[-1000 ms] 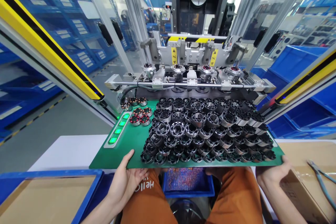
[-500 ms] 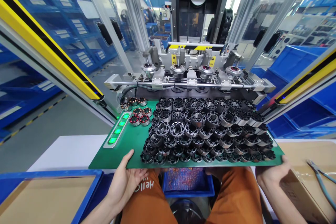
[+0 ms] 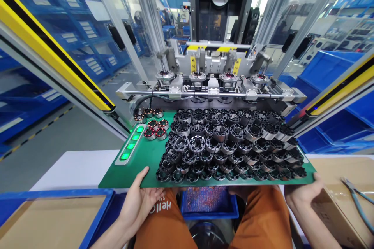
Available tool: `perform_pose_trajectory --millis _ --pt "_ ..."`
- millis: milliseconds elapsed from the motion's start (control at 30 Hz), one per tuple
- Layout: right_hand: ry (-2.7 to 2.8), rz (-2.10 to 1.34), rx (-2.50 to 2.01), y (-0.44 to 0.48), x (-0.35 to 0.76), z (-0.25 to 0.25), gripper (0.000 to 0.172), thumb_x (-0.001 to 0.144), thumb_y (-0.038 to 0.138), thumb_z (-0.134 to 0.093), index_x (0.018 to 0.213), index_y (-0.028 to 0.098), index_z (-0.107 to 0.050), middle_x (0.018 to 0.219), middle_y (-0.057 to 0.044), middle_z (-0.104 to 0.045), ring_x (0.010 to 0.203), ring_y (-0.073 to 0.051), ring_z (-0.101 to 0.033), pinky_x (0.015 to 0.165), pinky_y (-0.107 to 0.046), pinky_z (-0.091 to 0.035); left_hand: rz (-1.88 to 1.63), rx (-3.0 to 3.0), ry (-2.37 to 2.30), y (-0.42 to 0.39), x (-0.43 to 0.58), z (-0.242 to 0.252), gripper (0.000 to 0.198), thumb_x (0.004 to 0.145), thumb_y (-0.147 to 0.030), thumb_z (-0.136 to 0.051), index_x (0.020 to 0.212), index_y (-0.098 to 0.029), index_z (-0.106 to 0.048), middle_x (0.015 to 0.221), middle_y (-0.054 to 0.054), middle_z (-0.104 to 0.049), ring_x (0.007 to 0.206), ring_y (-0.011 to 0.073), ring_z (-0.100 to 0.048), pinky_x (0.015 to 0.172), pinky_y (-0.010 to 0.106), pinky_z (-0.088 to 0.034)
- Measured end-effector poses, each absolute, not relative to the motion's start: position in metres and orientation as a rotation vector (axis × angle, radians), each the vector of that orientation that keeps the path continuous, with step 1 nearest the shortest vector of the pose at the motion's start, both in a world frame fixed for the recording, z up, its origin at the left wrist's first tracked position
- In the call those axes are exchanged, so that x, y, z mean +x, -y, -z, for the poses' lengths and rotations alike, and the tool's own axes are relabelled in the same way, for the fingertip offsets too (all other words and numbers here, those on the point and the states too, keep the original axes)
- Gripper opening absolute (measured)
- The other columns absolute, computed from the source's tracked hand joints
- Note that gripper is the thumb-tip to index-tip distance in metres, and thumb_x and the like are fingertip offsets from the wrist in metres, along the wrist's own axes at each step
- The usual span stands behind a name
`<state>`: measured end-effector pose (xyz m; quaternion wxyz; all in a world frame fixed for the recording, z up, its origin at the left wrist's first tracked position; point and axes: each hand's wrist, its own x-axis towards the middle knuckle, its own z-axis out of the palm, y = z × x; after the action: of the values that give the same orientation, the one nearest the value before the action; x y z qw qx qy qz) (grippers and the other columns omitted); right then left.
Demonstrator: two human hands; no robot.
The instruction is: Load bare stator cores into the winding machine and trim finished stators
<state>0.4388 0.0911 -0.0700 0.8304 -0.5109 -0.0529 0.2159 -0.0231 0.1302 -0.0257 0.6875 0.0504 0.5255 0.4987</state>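
Note:
My left hand (image 3: 140, 198) holds the front edge of the green board (image 3: 140, 167), thumb on top and fingers beneath. At the board's right front corner is my right hand (image 3: 305, 191), its fingers partly hidden under the edge. Several rows of black-topped metal rings (image 3: 220, 132) cover the middle and right of the board, some stacked. Copper-wound rings (image 3: 160, 133) lie in a small group at its left, beside a strip of green lit buttons (image 3: 131, 146). Behind, the machine carries wound rings on its fixtures (image 3: 198, 79).
Yellow guard bars (image 3: 58, 50) slant along both sides. Pliers (image 3: 358, 198) lie on a cardboard box (image 3: 336, 218) at the right. A blue-rimmed tray (image 3: 109, 202) is at the lower left, and a blue bin (image 3: 210, 214) sits between the knees.
The machine's upper bar and the fixture parts beneath it have shifted slightly. Both hands and the rings on the board look unchanged.

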Motion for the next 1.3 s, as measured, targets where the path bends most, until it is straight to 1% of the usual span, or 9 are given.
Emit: perform_pose_trajectory --millis 100,333,533,700,833,933,1033,1133,1300 --pt "0.082 -0.438 -1.079 -0.0928 0.4381 0.0701 0.043 0.065 0.055 -0.062 0.096 0.024 -0.06 0.094 0.002 -0.065 0.085 -0.021 -0.058 0.066 -0.032 -0.048 -1.11 0.111 -1.17 -0.1306 -0.0228 0.0251 0.019 0.089 -0.033 -0.073 0.099 -0.016 -0.071 0.056 -0.002 -0.05 0.049 0.0175 -0.048 0.053 0.031 -0.056" --pt "0.088 -0.439 -1.074 -0.093 0.4376 0.0694 0.044 0.064 0.056 -0.063 0.093 0.024 -0.061 0.092 0.002 -0.064 0.085 -0.021 -0.058 0.063 -0.031 -0.047 -1.113 0.111 -1.158 -0.1308 -0.0243 0.0277 0.018 0.085 -0.033 -0.076 0.093 -0.018 -0.069 0.053 -0.003 -0.047 0.047 0.0166 -0.046 0.056 0.031 -0.056" --pt "0.14 -0.483 -1.068 -0.0912 0.4368 0.0678 0.042 0.063 0.055 -0.065 0.091 0.024 -0.061 0.087 0.002 -0.062 0.079 -0.02 -0.057 0.062 -0.033 -0.048 -1.118 0.117 -1.138 -0.1297 -0.0243 0.0275 0.021 0.086 -0.034 -0.077 0.082 -0.019 -0.063 0.061 0.0 -0.055 0.049 0.0152 -0.046 0.056 0.032 -0.057" --pt "0.117 -0.43 -1.08 -0.0925 0.4383 0.0696 0.044 0.065 0.055 -0.063 0.095 0.024 -0.062 0.091 0.0 -0.063 0.083 -0.021 -0.057 0.064 -0.033 -0.047 -1.115 0.143 -1.154 -0.1296 -0.0243 0.0295 0.025 0.088 -0.035 -0.075 0.075 -0.02 -0.059 0.056 -0.001 -0.046 0.05 0.0162 -0.046 0.057 0.032 -0.057" --pt "0.131 -0.465 -1.093 -0.0922 0.438 0.0693 0.046 0.066 0.056 -0.064 0.099 0.025 -0.064 0.094 0.0 -0.064 0.081 -0.022 -0.056 0.066 -0.035 -0.049 -1.123 0.138 -1.155 -0.1302 -0.0235 0.0278 0.023 0.087 -0.034 -0.076 0.078 -0.02 -0.061 0.057 -0.002 -0.048 0.049 0.0154 -0.044 0.056 0.032 -0.056" --pt "0.122 -0.459 -1.087 -0.0919 0.4378 0.0691 0.046 0.066 0.056 -0.064 0.099 0.024 -0.064 0.096 0.0 -0.065 0.082 -0.022 -0.057 0.066 -0.035 -0.049 -1.115 0.129 -1.175 -0.1306 -0.0226 0.0249 0.014 0.092 -0.032 -0.07 0.089 -0.018 -0.067 0.056 -0.003 -0.046 0.048 0.0165 -0.044 0.055 0.032 -0.057" --pt "0.105 -0.453 -1.079 -0.0919 0.4385 0.0699 0.044 0.066 0.055 -0.063 0.097 0.024 -0.062 0.094 0.0 -0.065 0.081 -0.022 -0.057 0.065 -0.034 -0.048 -1.108 0.127 -1.194 -0.1306 -0.0222 0.0236 0.016 0.096 -0.03 -0.065 0.101 -0.016 -0.07 0.063 0.001 -0.057 0.053 0.0188 -0.055 0.056 0.031 -0.057" --pt "0.111 -0.451 -1.073 -0.0917 0.4394 0.0709 0.042 0.065 0.055 -0.064 0.094 0.024 -0.061 0.091 0.001 -0.064 0.078 -0.021 -0.057 0.065 -0.035 -0.049 -1.113 0.132 -1.203 -0.1307 -0.0222 0.0242 0.015 0.097 -0.029 -0.064 0.1 -0.016 -0.07 0.074 0.006 -0.069 0.059 0.0203 -0.062 0.057 0.031 -0.059" --pt "0.098 -0.451 -1.075 -0.0935 0.4417 0.0737 0.043 0.067 0.055 -0.061 0.096 0.024 -0.065 0.099 0.001 -0.068 0.086 -0.021 -0.06 0.065 -0.032 -0.048 -1.106 0.124 -1.19 -0.1314 -0.0213 0.0234 0.017 0.099 -0.031 -0.062 0.091 -0.017 -0.068 0.055 -0.001 -0.05 0.048 0.0175 -0.049 0.055 0.032 -0.059"
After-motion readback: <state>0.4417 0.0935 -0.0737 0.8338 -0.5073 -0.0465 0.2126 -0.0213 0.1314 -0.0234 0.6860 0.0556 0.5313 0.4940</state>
